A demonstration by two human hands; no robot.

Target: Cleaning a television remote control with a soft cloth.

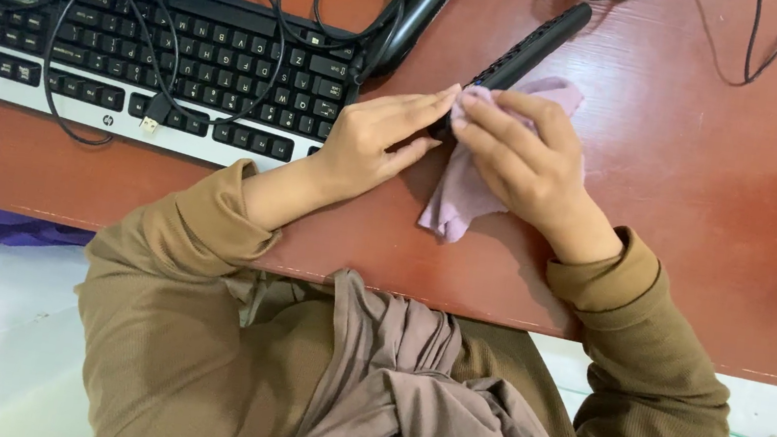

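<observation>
I am looking down at the red-brown desk, where my two hands are meeting at the near end of a long black hair straightener lying slantwise beside the keyboard. My right hand is bunching a pale lilac cloth and pressing it against the tool's tip, fingers closed on the fabric; my left hand is lying flat with its fingertips touching the same tip, steadying it rather than gripping. The cloth is looking soft and limp, so I judge it is best pinched in a wad. The straightener is looking rigid, smooth and likely slippery, fairly light, so holding it along its narrow sides near the end seems safest. Its black cable is trailing over the keyboard and may tug.
</observation>
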